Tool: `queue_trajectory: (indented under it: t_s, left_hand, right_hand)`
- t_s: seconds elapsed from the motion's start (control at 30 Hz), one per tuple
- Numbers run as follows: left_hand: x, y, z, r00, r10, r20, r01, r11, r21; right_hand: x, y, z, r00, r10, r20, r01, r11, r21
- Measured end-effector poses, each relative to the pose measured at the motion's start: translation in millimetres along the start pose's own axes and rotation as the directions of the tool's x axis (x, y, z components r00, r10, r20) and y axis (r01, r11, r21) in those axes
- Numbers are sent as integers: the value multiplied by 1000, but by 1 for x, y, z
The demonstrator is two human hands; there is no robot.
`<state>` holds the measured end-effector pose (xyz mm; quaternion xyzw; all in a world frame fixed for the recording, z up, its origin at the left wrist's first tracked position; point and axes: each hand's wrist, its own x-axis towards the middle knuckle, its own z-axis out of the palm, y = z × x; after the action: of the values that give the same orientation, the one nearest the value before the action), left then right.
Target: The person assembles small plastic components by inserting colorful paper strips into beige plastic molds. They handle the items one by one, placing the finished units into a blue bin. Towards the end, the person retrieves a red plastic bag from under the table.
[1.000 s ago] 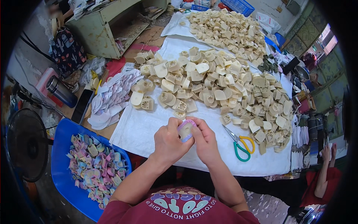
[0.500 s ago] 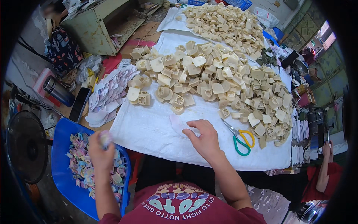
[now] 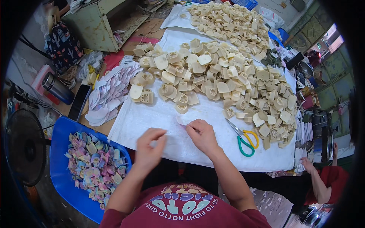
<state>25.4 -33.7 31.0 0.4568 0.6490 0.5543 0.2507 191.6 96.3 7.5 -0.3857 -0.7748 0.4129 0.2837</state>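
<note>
My right hand [image 3: 202, 136] pinches the edge of a thin, curved, pale pinkish cut piece [image 3: 181, 120] at the front of the white cloth. To its left, my left hand [image 3: 150, 149] hovers over the cloth's front edge, slightly blurred. Its fingers are curled with a gap to the thumb, and nothing shows in it. Beyond both hands spreads a heap of cream heel-shaped plastic blocks [image 3: 213, 76]. Scissors [image 3: 243, 137] with one green and one yellow handle lie right of my right hand.
A blue bin [image 3: 61, 167] of pastel-covered heel blocks [image 3: 97, 163] stands at lower left. Stacked pale cut pieces [image 3: 112, 89], a phone [image 3: 80, 102] and a steel flask [image 3: 57, 88] sit at left. A fan [image 3: 27, 146] is beside the bin. Another person's arm [image 3: 320, 182] is at right.
My left hand has let go of a small pastel-coloured block over the blue bin and moved right to the cloth. My right hand has closed on the pale piece and lifted its edge.
</note>
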Motion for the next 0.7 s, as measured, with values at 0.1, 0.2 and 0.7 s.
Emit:
queue_trajectory:
  t_s: [0.1,0.2,0.7]
  left_hand:
    - [13,-2,42,956,290,38,-293,948,126]
    - [15,-17,50,912,397,106,-411,876,251]
    - [8,5,30,913,392,-110,-339,881,330]
  right_hand:
    - [-2,-1,-1,996,80,30,-82,991,105]
    - [-4,4,-2,996,84,32,-87,990,114]
    - [-8,-29,-51,820,-370,-437,290,926,-240]
